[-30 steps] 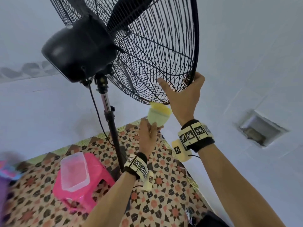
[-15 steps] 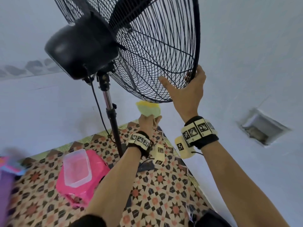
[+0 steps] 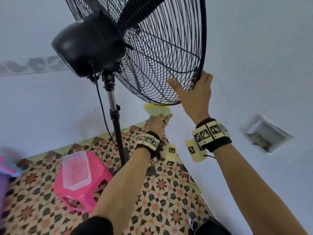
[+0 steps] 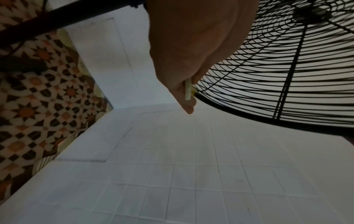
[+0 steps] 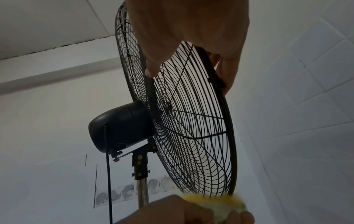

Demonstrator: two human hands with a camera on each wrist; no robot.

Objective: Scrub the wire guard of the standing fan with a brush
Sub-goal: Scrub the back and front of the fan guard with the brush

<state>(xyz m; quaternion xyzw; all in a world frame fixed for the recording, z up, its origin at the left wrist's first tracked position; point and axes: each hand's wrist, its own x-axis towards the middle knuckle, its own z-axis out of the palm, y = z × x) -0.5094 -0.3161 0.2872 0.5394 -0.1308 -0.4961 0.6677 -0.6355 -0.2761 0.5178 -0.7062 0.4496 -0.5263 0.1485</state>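
The black standing fan's wire guard (image 3: 162,53) fills the upper middle of the head view, behind it the motor housing (image 3: 88,46) on a pole (image 3: 116,129). My right hand (image 3: 194,92) grips the guard's lower right rim, thumb on the rear wires and fingers round the front edge. My left hand (image 3: 157,122) holds a pale green and yellow brush (image 3: 156,110) up against the guard's bottom rim. The right wrist view shows the brush (image 5: 220,203) touching the guard (image 5: 191,128) from below. In the left wrist view only a thin strip of the brush (image 4: 188,89) shows beside the guard (image 4: 277,84).
A pink stool (image 3: 81,184) with a clear plastic lid (image 3: 76,170) on it stands on the patterned floor (image 3: 160,192) left of the pole. The fan's cord (image 3: 101,106) hangs beside the pole. White tiled walls surround, with a recessed vent (image 3: 264,134) at right.
My left hand has carried the brush leftward along the guard's bottom rim. The right hand keeps its grip on the rim. The view has shifted a little.
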